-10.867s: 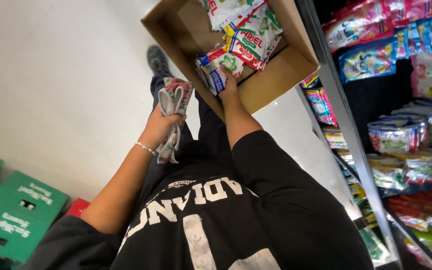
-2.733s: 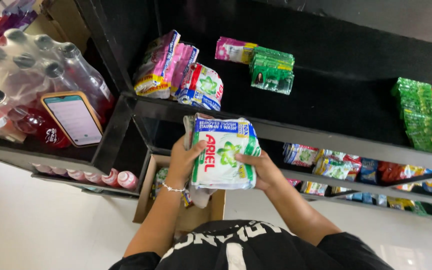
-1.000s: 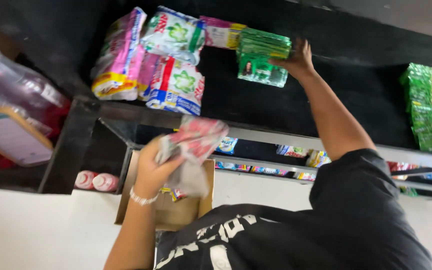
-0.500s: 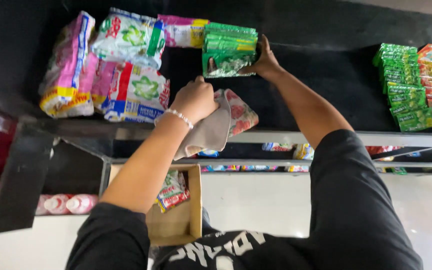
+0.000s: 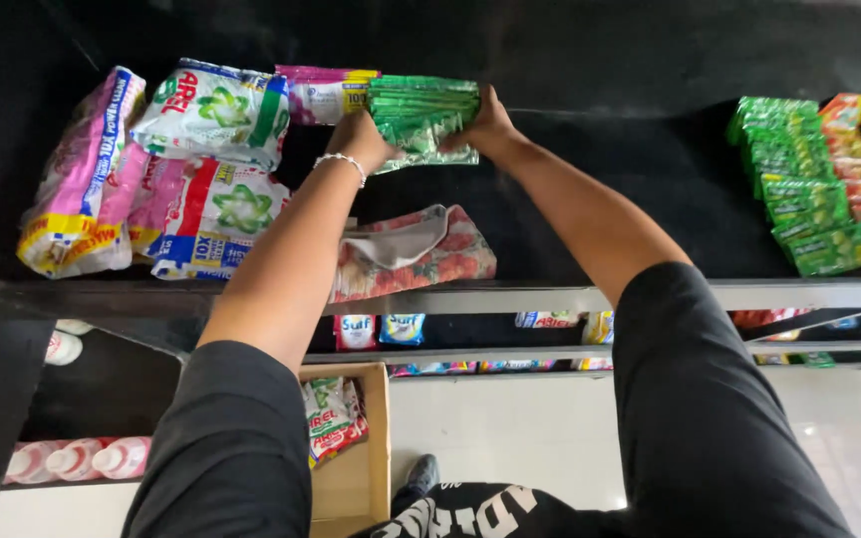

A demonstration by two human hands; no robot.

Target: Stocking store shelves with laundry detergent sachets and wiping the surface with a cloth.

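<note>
Both hands, left hand [image 5: 359, 133] and right hand [image 5: 485, 125], are clamped on the green sachet stack [image 5: 423, 112]; outer sachets could slip if squeezed unevenly

Green sachet stack [image 5: 423, 118], red floral cloth [image 5: 413, 254], pink bag [image 5: 80, 179], black shelf [image 5: 650, 189].

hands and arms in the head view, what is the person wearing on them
Both forearms are bare below short black sleeves that end near the elbows. The left hand has a thin bracelet of small pale beads around the wrist. The right hand shows no bracelet, watch or glove. No rings can be made out on either hand. The black top has large white lettering across its front.
</note>
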